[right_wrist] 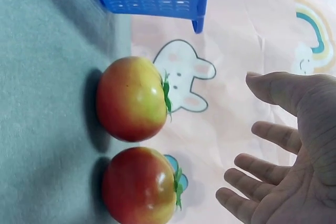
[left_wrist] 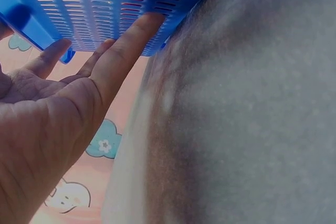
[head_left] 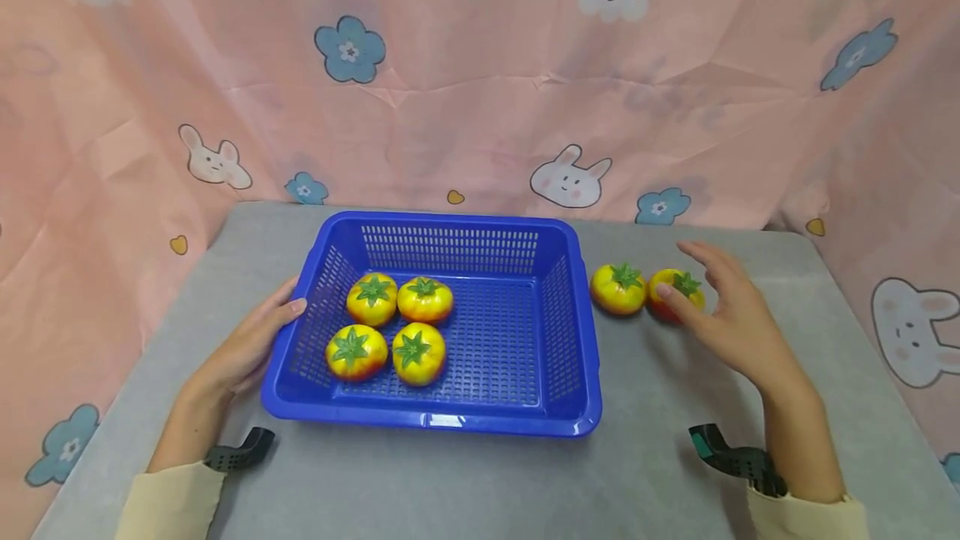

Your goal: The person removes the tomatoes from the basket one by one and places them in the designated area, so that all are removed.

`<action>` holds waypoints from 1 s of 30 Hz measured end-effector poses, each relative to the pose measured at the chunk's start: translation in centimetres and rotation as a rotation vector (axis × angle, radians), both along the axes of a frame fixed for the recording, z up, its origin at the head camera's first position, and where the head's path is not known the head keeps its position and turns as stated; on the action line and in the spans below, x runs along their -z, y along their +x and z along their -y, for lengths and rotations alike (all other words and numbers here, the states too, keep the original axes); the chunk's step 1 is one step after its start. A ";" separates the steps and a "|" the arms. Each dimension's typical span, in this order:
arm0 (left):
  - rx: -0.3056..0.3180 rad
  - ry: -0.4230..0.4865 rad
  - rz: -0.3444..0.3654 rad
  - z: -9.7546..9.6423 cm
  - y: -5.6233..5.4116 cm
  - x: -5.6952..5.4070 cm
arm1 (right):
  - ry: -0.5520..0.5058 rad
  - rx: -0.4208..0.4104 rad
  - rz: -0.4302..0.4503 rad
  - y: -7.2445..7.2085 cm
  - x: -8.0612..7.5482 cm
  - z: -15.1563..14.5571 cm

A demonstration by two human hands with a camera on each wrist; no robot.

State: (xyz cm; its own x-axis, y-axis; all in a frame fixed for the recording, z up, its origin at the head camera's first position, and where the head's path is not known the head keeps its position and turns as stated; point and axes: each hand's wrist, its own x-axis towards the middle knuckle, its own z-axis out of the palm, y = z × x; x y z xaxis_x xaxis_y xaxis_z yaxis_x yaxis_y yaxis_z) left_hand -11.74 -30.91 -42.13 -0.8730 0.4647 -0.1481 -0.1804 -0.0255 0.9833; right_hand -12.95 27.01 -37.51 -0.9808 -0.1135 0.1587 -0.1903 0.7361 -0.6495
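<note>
A blue plastic basket (head_left: pixel 506 422) with slotted walls sits on the table. My left hand (head_left: pixel 251 340) holds its left side, thumb over the rim and fingers against the outer wall; the left wrist view shows those fingers (left_wrist: pixel 128 45) along the slots. Several yellow-red tomatoes (head_left: pixel 420 354) with green leafy tops lie in the basket's left half. To the right of the basket, two more stand side by side: a nearer-to-basket tomato (head_left: pixel 617 292) and an outer tomato (head_left: pixel 663 280). Over the outer one hovers my right hand (head_left: pixel 738 323), fingers spread, holding nothing; the right wrist view shows a gap between them.
The grey table (head_left: pixel 450 490) reaches back to a pink printed cloth (head_left: pixel 450 123), which hangs behind and along both sides. Black wrist mounts (head_left: pixel 738 461) sit at both sleeve cuffs.
</note>
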 end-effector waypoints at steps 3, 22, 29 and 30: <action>0.003 0.009 -0.002 0.0 -0.1 -0.1 | -0.015 -0.004 -0.016 -0.1 -0.1 0.4; 0.013 0.028 0.009 -0.5 -0.3 0.4 | 0.046 -0.090 -0.114 -0.1 -3.1 4.5; 0.026 0.034 -0.013 0.0 -0.2 0.2 | 0.060 -0.159 -0.044 -0.6 -4.4 7.1; 0.027 0.031 -0.013 0.1 -0.1 0.2 | 0.066 -0.168 -0.033 -0.7 -4.6 7.5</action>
